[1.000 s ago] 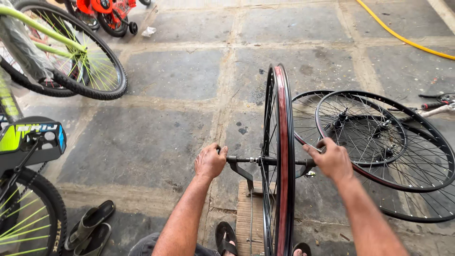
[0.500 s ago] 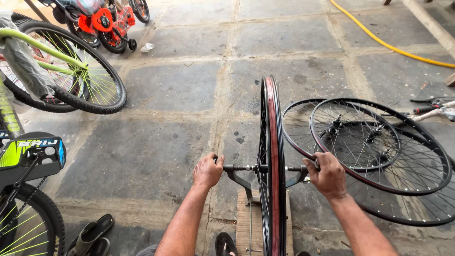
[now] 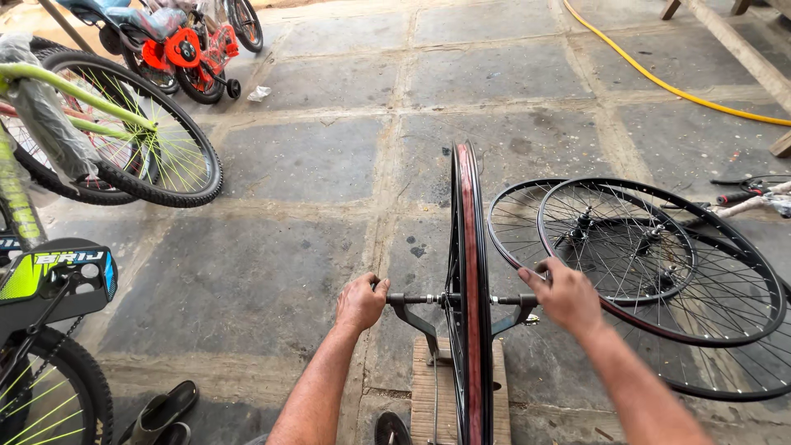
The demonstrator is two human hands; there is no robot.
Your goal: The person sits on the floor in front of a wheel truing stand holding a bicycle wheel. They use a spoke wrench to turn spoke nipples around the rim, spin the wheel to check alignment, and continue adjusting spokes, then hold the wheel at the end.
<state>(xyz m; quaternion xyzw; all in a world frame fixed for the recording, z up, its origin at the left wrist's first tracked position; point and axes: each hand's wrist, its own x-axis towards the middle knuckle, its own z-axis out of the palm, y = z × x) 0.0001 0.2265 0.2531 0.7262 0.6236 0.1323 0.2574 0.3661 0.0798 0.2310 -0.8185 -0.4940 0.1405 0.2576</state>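
A black bicycle wheel rim (image 3: 468, 247) with a red rim strip stands upright, edge-on to me, its axle resting in a grey metal stand (image 3: 420, 321) fixed on a wooden block (image 3: 428, 387). My left hand (image 3: 359, 302) is closed around the left end of the axle. My right hand (image 3: 565, 297) is closed around the right end of the axle. Both forearms reach in from the bottom of the view.
Several black spoked wheels (image 3: 651, 272) lie flat on the stone floor to the right. A green bicycle (image 3: 107, 140) stands at left, a small red children's bike (image 3: 185, 49) beyond it. A yellow hose (image 3: 659, 78) runs at the far right. Dark sandals (image 3: 161, 412) lie at bottom left.
The view has tilted so the wheel and my hands sit lower in the frame. Both hands stay on the axle ends; the right hand has shifted slightly.
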